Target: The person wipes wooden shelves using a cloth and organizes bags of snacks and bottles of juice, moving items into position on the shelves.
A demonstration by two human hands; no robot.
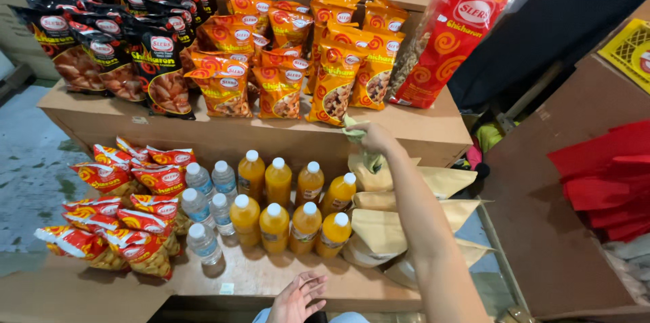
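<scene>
My right hand [374, 137] reaches forward to the front edge of the upper cardboard shelf [433, 135] and grips a pale green cloth [363, 150] that hangs down from it. It is just below the orange snack bags [335, 79]. My left hand [298, 299] rests with fingers spread on the front edge of the lower cardboard shelf [271, 279], close to the orange juice bottles [291, 204].
Black snack bags [112, 42] stand at the upper left, a big red bag [450, 38] at the upper right. Red-orange bags [125, 204] and water bottles [206, 204] fill the lower left. Brown paper pouches [399, 218] lie under my right arm. Cardboard boxes with red bags [606, 177] stand at right.
</scene>
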